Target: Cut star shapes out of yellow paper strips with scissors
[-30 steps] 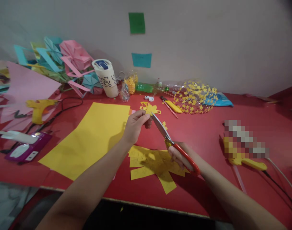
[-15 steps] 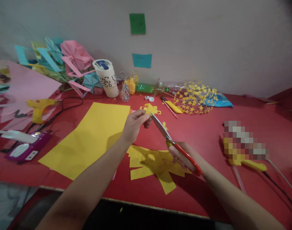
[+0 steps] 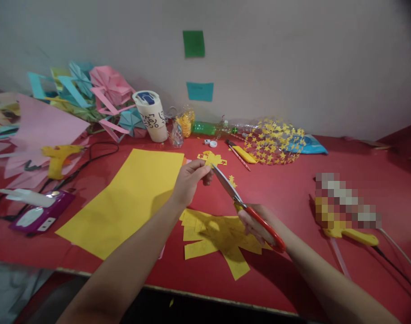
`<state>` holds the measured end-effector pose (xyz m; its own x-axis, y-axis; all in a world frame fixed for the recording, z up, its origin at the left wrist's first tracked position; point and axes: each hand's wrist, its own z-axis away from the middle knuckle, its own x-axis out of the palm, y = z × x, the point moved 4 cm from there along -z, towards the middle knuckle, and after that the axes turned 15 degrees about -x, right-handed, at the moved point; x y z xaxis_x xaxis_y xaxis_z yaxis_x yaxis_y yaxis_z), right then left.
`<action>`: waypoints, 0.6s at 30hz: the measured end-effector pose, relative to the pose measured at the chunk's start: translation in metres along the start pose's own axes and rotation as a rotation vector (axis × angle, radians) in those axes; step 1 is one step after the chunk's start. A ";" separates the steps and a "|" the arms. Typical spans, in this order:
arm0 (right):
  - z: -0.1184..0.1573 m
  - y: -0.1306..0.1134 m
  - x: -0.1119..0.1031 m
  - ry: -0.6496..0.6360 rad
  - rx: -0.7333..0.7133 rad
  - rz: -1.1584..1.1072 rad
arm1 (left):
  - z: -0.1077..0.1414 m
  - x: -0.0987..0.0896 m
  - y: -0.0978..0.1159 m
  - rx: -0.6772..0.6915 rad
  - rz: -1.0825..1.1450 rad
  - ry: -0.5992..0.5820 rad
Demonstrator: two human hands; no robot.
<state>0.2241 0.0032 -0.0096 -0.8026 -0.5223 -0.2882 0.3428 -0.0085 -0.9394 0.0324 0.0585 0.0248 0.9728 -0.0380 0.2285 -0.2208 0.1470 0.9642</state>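
Note:
My left hand (image 3: 191, 181) is closed in a pinch on a small piece of yellow paper (image 3: 208, 164), mostly hidden by the fingers. My right hand (image 3: 254, 221) grips scissors (image 3: 231, 188) with red handles, their blade tips meeting the paper at my left fingertips. Just beyond lie yellow paper scraps (image 3: 219, 159) with star-shaped cutouts. Small yellow paper stars (image 3: 232, 181) rest behind the blades. Beneath my forearms, a fan of yellow paper strips (image 3: 212, 229) overlaps on the red table. To the left lies a large yellow sheet (image 3: 124, 198).
A white tumbler (image 3: 153, 119), a green bottle (image 3: 204, 128) and a clear star-covered plastic piece (image 3: 276, 141) line the wall. Yellow glue guns lie left (image 3: 58, 157) and right (image 3: 357, 235), with cords. A purple power strip (image 3: 45, 213) sits left. A yellow cutter (image 3: 245, 154) lies behind the scissors.
The whole view has shifted slightly, so things appear a little lower. Both hands keep nearly the same pose, with the scissors still at the paper.

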 end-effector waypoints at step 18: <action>-0.004 -0.002 -0.003 -0.034 -0.071 0.052 | -0.005 -0.008 0.000 0.037 -0.029 0.031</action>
<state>0.2243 0.0086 -0.0078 -0.7672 -0.5492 -0.3313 0.3468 0.0793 -0.9346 0.0247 0.0636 0.0220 0.9805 -0.0107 0.1965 -0.1942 0.1091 0.9749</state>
